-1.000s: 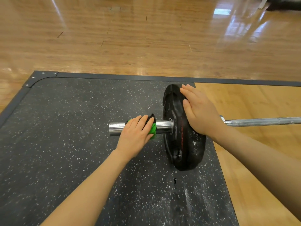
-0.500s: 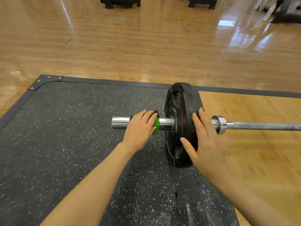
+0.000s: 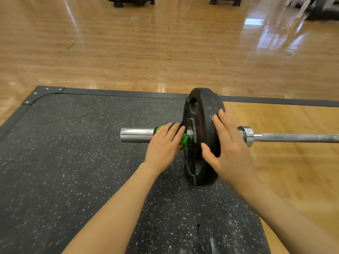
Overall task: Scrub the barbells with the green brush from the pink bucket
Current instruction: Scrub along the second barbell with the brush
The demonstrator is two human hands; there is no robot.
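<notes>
From the head view, a barbell (image 3: pixel 293 138) is seen lying across a black speckled rubber mat (image 3: pixel 73 153) and a pale wooden platform panel (image 3: pixel 293 171), with its chrome sleeve (image 3: pixel 136 135) pointing left over the mat and its thinner shaft running off the right edge of the frame. A black weight plate (image 3: pixel 200 114) is mounted upright on the sleeve, its lower edge resting on the mat near the mat's right border, and a chrome collar (image 3: pixel 246 135) is seen on the shaft just right of the plate. The left hand (image 3: pixel 162 146) is laid over the sleeve just left of the plate, its fingers curled over a green brush (image 3: pixel 184 140) that is pressed against the sleeve; only slivers of green are shown past the fingertips and at the knuckles, along with a dark part of the brush, and the end of the brush appears to be touching the plate's hub. The grip of the left hand is thus wrapped round the brush. The right hand (image 3: pixel 227 143) is placed flat on the near rim of the plate, fingers straight and slightly spread, thumb apart toward the left, nothing being held by it. Both bare forearms are seen reaching in from the bottom of the frame. A small dark wet spot (image 3: pixel 198 227) is visible on the mat in front of the plate, beside pale smeared streaks. Beyond the mat, a glossy wooden floor (image 3: pixel 165 52) is shown, with dark equipment bases (image 3: pixel 131 1) at the top edge.
</notes>
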